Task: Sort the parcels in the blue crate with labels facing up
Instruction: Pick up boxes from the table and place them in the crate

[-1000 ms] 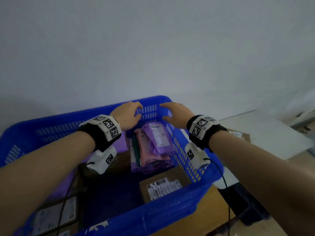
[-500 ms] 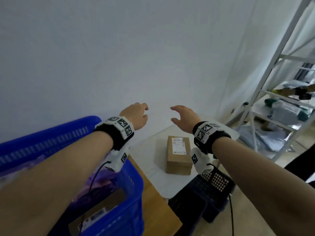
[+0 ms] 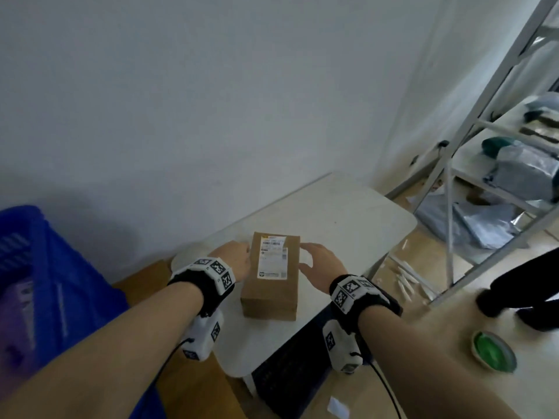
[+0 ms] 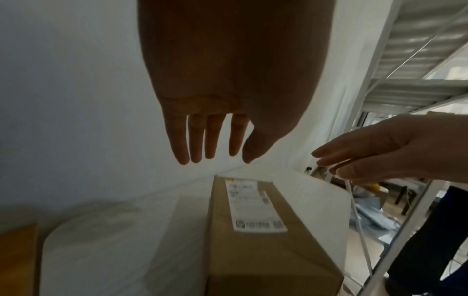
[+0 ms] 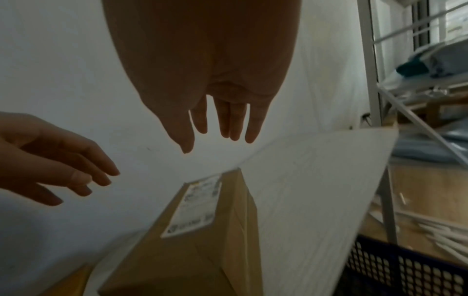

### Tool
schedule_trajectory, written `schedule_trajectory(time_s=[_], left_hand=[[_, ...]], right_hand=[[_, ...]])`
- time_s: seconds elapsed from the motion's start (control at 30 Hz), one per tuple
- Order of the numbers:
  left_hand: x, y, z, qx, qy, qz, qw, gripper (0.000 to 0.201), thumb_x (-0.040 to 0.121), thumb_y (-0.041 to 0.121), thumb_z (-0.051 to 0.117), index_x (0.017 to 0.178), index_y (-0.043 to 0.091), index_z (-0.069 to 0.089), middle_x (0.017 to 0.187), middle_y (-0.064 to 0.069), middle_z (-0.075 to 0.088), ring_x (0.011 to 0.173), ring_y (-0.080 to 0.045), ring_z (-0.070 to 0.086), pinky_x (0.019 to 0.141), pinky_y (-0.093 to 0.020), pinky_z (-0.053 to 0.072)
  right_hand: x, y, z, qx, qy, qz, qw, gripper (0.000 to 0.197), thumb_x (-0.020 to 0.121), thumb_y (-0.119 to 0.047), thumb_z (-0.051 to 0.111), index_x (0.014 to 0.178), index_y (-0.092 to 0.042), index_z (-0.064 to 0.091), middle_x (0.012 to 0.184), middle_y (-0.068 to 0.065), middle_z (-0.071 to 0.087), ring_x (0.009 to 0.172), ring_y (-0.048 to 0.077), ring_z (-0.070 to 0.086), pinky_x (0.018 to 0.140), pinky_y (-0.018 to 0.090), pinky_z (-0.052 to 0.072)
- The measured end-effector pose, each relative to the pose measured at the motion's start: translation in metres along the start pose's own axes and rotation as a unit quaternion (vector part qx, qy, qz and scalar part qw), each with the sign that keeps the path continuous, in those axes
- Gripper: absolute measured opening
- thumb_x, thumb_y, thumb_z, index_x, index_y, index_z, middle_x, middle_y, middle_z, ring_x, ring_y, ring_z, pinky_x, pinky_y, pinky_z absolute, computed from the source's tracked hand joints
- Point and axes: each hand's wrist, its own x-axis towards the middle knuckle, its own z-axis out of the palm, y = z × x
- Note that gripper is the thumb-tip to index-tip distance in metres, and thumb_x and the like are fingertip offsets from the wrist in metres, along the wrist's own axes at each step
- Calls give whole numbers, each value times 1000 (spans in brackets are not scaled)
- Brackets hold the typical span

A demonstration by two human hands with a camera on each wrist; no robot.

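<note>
A brown cardboard parcel (image 3: 272, 279) lies on a white table (image 3: 341, 219), its white label (image 3: 273, 258) facing up. My left hand (image 3: 234, 258) hovers at the parcel's left side and my right hand (image 3: 320, 261) at its right side. In the left wrist view the left hand (image 4: 215, 144) has straight fingers above the parcel (image 4: 266, 240), apart from it. The right wrist view shows the right hand (image 5: 220, 128) the same way over the parcel (image 5: 202, 230). Both hands hold nothing. The blue crate (image 3: 39, 267) stands at the far left, partly out of view.
A dark perforated basket (image 3: 290, 367) sits under the table's near edge. A white metal shelf rack (image 3: 472, 146) with grey bags stands at the right. A green-topped tub (image 3: 493, 350) lies on the floor at right, beside a person's dark-clad leg (image 3: 526, 294).
The view swung right from the blue crate to the white table. Both hands left the crate's rim and came down to either side of the brown parcel.
</note>
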Motion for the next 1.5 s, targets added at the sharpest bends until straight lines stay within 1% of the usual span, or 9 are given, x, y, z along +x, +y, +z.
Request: schedule_trajectory(time_s=[0.3,0.47,0.6,0.73,0.87,1.03,1.33,1.43,1.5], left_hand=[[40,-8,70,-97,-79,-118,985,36,96,23,46,123,0,49,125,-19,58,112,-33,58,88,-34,46],[51,-11,94,-241,-103,-161,952,36,92,19,52,124,1,55,125,-18,60,113,-33,58,95,-35,47],[50,-11,102,-329,-90,-188,921,31,90,13,52,119,5,58,117,-15,62,109,-34,60,84,-32,48],[52,-23,102,-382,-70,-174,905,40,82,12,56,121,7,57,119,-16,64,107,-35,61,95,-47,50],[33,-24,60,-421,-14,-144,895,32,85,14,58,116,8,52,119,-15,61,106,-34,60,92,-48,51],[-21,-11,-25,-486,77,-89,866,27,86,26,63,90,16,39,110,-12,58,96,-27,57,88,-47,51],[-137,-68,-136,-522,208,-16,827,52,87,24,64,126,7,36,120,-15,55,103,-28,59,89,-44,52],[-183,-110,-157,-539,238,-8,808,59,85,27,65,134,12,36,123,-11,58,109,-28,60,94,-47,52],[-214,-140,-162,-533,251,-1,808,57,86,24,64,137,15,40,122,-9,61,107,-27,62,93,-46,52]], right_hand=[[38,39,63,175,-72,110,976,72,91,-30,60,149,-15,20,149,8,39,134,26,42,106,36,37],[48,38,81,262,-92,141,950,65,85,-22,67,140,-11,35,138,6,51,124,25,51,103,37,45],[48,37,89,306,-79,156,936,67,79,-9,71,136,-11,37,130,9,56,117,26,56,98,43,49],[43,27,75,338,-60,138,929,70,77,1,70,138,-9,36,131,11,54,117,28,56,97,43,50],[31,0,39,357,-9,97,929,75,75,7,69,140,-9,35,131,12,54,116,28,56,96,43,50],[5,-49,-22,366,58,39,928,78,75,6,70,142,-15,36,126,10,57,110,24,57,87,34,51],[-62,-185,-86,387,75,-105,913,80,77,7,68,142,-26,35,113,15,65,102,26,64,86,36,55],[-86,-236,-88,382,52,-149,911,78,79,2,68,142,-32,35,105,4,67,92,13,66,67,22,56],[-102,-268,-78,374,34,-175,910,78,80,-1,70,141,-34,36,105,1,67,93,11,65,66,21,55]])
